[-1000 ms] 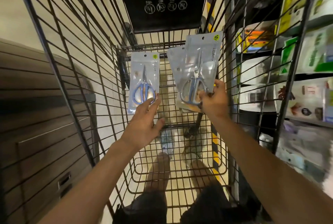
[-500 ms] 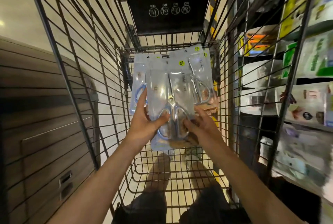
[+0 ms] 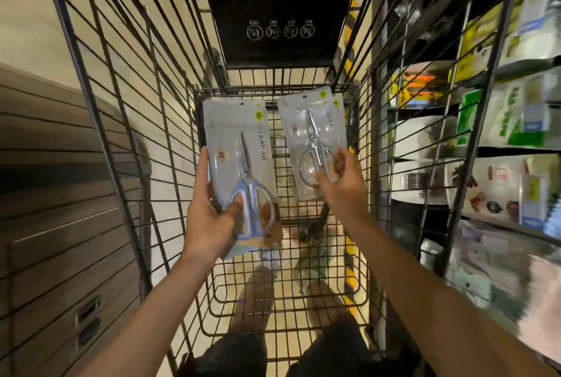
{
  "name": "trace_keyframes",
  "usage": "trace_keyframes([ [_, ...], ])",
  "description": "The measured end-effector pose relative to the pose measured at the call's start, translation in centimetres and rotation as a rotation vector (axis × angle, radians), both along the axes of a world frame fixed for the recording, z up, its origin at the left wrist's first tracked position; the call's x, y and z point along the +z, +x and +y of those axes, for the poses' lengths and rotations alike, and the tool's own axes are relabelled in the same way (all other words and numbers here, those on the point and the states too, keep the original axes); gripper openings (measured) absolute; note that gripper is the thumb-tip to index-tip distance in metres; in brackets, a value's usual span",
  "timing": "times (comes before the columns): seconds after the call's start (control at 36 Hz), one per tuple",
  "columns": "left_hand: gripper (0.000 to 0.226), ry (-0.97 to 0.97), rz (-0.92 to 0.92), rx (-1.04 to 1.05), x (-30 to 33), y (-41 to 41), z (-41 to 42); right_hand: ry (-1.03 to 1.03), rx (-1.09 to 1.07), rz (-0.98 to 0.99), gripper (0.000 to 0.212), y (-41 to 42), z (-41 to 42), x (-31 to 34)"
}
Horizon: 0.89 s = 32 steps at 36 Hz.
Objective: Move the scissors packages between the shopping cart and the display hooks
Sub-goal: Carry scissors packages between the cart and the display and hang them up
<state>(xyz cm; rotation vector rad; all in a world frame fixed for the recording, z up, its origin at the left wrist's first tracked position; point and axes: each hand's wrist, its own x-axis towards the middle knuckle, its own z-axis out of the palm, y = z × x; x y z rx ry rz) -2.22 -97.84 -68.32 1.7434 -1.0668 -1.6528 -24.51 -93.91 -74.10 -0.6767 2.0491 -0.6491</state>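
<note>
**Two scissors packs held over the cart**

The left hand (image 3: 209, 219) grips the left pack (image 3: 239, 164) by its lower left edge: the fingers run up behind that edge and the thumb presses the front beside the blue handles of the scissors inside. The pack stands nearly upright and tilts slightly, with a yellow dot at its top and "LEAF" printed down its face.

The right hand (image 3: 343, 185) pinches the right pack (image 3: 312, 140) at its lower right, the thumb and fingers curled round the clear blister over silver-handled scissors. A second pack's edge shows just behind it, with another yellow dot at the top right corner; how many the hand holds I cannot tell.

Both packs hang inside the cart (image 3: 127, 134), above its wire floor and near the far end, apart from each other with a gap of wire grid between them. A black sign (image 3: 279, 33) with four round icons sits on the far wall. To the right, beyond the cart's side, shelves (image 3: 513, 121) carry blurred goods.
</note>
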Motion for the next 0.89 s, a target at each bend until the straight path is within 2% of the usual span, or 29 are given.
trace_keyframes([
  [0.11,0.092,-0.022,-0.023,-0.026,-0.2,0.5,-0.1,0.075,-0.012,0.097,0.093,-0.8,-2.2,-3.2],
  [0.19,0.093,-0.025,-0.029,-0.030,-0.5,0.7,-0.1,0.125,0.028,0.203,0.103,-0.7,-3.3,-4.7],
  [0.33,0.094,-0.020,-0.016,-0.036,-0.9,1.2,-0.2,0.131,0.083,0.296,0.108,-0.7,-3.3,-5.2],
  [0.56,0.090,-0.043,0.072,-0.031,-0.4,1.3,-0.7,0.176,-0.002,0.240,0.118,-1.4,-4.0,-4.6],
  [0.72,0.090,-0.053,0.017,-0.007,-1.0,1.6,-0.8,0.186,0.017,0.256,0.124,-1.6,-4.1,-3.9],
  [0.81,0.090,-0.061,0.008,-0.015,-1.0,1.4,-0.7,0.155,-0.089,0.128,0.113,-1.8,-3.9,-3.4],
  [0.89,0.091,-0.041,0.026,0.001,-0.6,1.1,-0.6,0.162,-0.105,-0.014,0.080,-2.0,-3.5,-2.3],
])
